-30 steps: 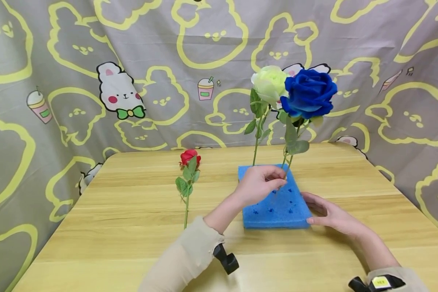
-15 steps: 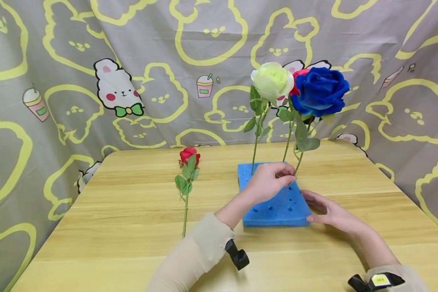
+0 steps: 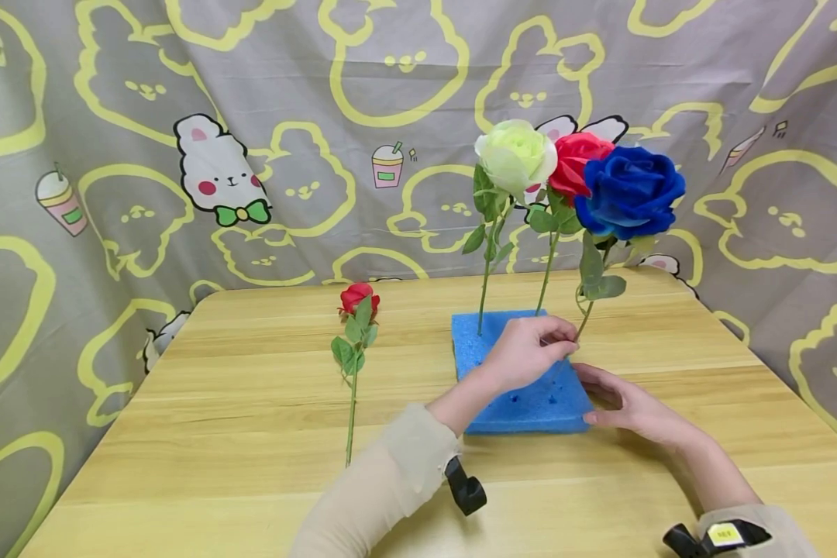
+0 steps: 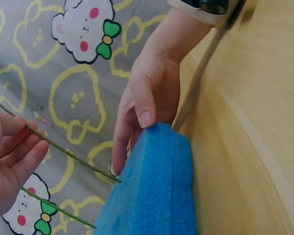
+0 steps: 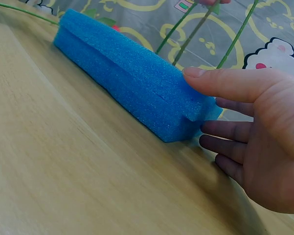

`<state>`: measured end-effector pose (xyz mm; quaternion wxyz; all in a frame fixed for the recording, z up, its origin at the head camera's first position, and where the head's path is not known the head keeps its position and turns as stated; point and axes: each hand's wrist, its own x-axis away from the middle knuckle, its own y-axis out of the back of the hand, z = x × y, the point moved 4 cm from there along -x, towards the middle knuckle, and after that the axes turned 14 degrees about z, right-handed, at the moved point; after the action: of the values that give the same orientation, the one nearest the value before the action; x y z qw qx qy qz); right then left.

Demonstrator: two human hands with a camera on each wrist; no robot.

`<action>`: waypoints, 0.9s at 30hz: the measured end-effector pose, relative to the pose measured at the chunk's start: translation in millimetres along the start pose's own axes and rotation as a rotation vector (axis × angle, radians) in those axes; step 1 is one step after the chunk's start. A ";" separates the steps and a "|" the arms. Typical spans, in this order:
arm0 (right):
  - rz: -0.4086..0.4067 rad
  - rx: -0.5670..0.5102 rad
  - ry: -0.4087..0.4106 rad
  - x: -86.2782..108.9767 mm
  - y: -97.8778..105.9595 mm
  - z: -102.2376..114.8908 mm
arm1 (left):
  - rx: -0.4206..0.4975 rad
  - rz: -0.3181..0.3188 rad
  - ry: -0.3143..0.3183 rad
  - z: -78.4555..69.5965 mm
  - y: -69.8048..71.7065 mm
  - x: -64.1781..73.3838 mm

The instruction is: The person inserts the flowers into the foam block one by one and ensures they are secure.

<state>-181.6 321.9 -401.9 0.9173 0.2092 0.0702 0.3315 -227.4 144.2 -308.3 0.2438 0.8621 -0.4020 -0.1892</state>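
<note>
A draped-off table space; whether home or studio cannot be told. Cartoon-print fabric [image 3: 293,93] hangs beyond the fingers [image 3: 556,325], a wood-grain table [image 3: 251,403] spreads beneath, a black wrist-worn device [image 3: 466,490] sits behind.

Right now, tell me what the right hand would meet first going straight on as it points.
Most likely the blue foam: the right hand has its thumb at the foam's edge, apparently touching, and its other fingers close to the side; their exact gap is unclear.
</note>
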 end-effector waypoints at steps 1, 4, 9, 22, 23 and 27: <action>0.001 0.001 0.003 0.0 -0.1 0.3 | 0.004 -0.001 0.005 0.5 -0.9 -0.8; 0.003 -0.002 0.005 0.2 0.0 0.5 | 0.013 -0.004 0.010 0.7 -2.6 -2.6; 0.006 -0.006 0.006 0.3 0.2 1.3 | 0.023 -0.007 0.009 -1.2 -4.3 -4.7; 0.011 -0.005 0.015 0.5 -0.2 1.5 | 0.019 -0.011 0.031 2.8 -10.1 -9.2; 0.010 -0.001 0.017 0.5 -0.2 1.5 | 0.022 -0.010 0.033 3.5 -10.5 -9.5; 0.007 0.014 0.023 0.5 0.2 1.7 | 0.030 -0.009 0.041 5.6 -11.7 -10.6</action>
<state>-180.9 321.8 -400.2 0.9138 0.2120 0.0822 0.3367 -229.6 157.5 -318.1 0.2382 0.8712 -0.3956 -0.1667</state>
